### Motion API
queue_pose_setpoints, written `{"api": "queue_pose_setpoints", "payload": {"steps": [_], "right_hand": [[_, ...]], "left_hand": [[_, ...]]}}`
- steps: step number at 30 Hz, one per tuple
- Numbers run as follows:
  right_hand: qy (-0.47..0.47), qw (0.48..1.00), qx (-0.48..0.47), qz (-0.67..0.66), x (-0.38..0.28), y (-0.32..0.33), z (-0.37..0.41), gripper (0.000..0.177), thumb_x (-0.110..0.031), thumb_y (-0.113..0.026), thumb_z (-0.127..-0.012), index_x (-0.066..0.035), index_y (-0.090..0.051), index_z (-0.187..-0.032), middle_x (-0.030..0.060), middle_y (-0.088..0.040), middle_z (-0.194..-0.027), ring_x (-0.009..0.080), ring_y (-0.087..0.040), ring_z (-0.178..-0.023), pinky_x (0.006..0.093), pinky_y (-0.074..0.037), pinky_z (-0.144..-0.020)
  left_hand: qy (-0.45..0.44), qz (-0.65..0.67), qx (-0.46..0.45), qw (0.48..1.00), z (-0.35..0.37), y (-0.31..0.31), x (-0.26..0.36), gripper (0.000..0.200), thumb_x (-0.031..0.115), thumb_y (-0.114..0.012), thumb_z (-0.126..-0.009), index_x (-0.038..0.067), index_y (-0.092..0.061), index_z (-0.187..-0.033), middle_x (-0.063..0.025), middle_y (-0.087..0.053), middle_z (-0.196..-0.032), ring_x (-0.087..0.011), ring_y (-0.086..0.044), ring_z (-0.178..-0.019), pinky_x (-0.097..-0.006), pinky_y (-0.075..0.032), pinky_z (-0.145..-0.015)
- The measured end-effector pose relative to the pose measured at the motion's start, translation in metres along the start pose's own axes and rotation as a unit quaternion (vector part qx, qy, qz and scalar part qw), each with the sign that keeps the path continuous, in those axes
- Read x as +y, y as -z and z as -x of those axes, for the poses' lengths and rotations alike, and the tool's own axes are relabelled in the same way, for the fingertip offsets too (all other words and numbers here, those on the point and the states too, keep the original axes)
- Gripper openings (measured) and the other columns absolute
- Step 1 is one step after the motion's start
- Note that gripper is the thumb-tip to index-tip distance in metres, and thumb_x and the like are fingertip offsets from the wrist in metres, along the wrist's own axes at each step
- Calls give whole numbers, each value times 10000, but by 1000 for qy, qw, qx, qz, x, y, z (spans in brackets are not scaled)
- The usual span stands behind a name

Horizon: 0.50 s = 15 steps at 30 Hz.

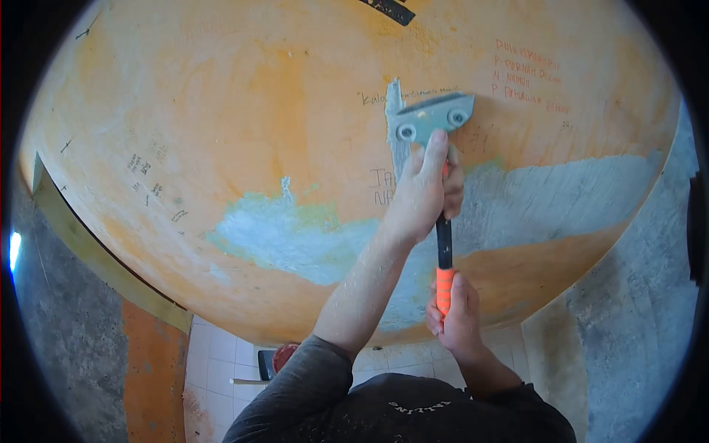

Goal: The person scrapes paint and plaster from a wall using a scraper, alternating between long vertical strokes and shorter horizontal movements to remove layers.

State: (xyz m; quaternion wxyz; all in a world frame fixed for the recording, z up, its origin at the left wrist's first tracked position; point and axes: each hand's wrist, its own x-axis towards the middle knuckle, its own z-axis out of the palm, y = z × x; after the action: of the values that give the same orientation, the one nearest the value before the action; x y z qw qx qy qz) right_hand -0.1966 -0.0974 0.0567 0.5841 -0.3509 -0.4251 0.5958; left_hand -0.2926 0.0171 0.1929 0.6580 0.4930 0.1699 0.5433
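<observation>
Apparently at a scraping step: holding a wide scraper with a grey-green, metal-looking head and black-and-orange handle (436,118) over a narrow grey strip (399,158) on the orange-painted wall (258,96), well above its bottom edge. Gripping near the head with the left hand (427,188), fingers curled, thumb along the neck; clasping the orange end with the right hand (459,314). Hard to tell blade contact. For another stroke, best to seat the blade evenly, both grips firm
</observation>
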Motion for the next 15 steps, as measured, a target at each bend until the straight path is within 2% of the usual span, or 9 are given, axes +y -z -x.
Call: {"api": "queue_pose_setpoints", "payload": {"steps": [3, 5, 11, 15], "right_hand": [[-12, 1000, 6, -23, -7, -6, -2, 487, -515, -304, -1039, -65, -485, -986, 8, -396, -511, 87, -332, -347, 240, -295, -325], [-3, 1000, 3, -22, -15, -10, -9, 477, -499, -299, -1043, -63, -480, -975, 12, -400, -512, 87, -342, -355, 244, -298, -335], [3, 1000, 3, -10, -1, -5, 4, 463, -472, -275, -1053, -59, -472, -981, 17, -403, -517, 87, -346, -367, 249, -298, -349], [9, 1000, 10, -5, -8, -13, -5, 463, -466, -265, -1056, -58, -471, -984, 14, -395, -517, 88, -345, -371, 248, -297, -352]], "left_hand": [[7, -2, -2, 1000, -4, -1, 2, 421, 532, -394, -1020, 142, -448, -870, 59, -299, -564, -61, -291, -431, -238, -268, -409], [-27, -28, -12, 999, -13, -6, 15, 421, 532, -393, -1020, 144, -442, -862, 61, -295, -561, -62, -288, -428, -239, -265, -408], [14, -14, -25, 999, 0, 1, 0, 428, 533, -390, -1021, 131, -446, -884, 57, -300, -562, -69, -292, -428, -242, -275, -413], [-19, -37, -27, 999, -7, -3, 10, 437, 538, -388, -1019, 121, -436, -897, 46, -306, -567, -82, -298, -427, -250, -284, -414]]}}
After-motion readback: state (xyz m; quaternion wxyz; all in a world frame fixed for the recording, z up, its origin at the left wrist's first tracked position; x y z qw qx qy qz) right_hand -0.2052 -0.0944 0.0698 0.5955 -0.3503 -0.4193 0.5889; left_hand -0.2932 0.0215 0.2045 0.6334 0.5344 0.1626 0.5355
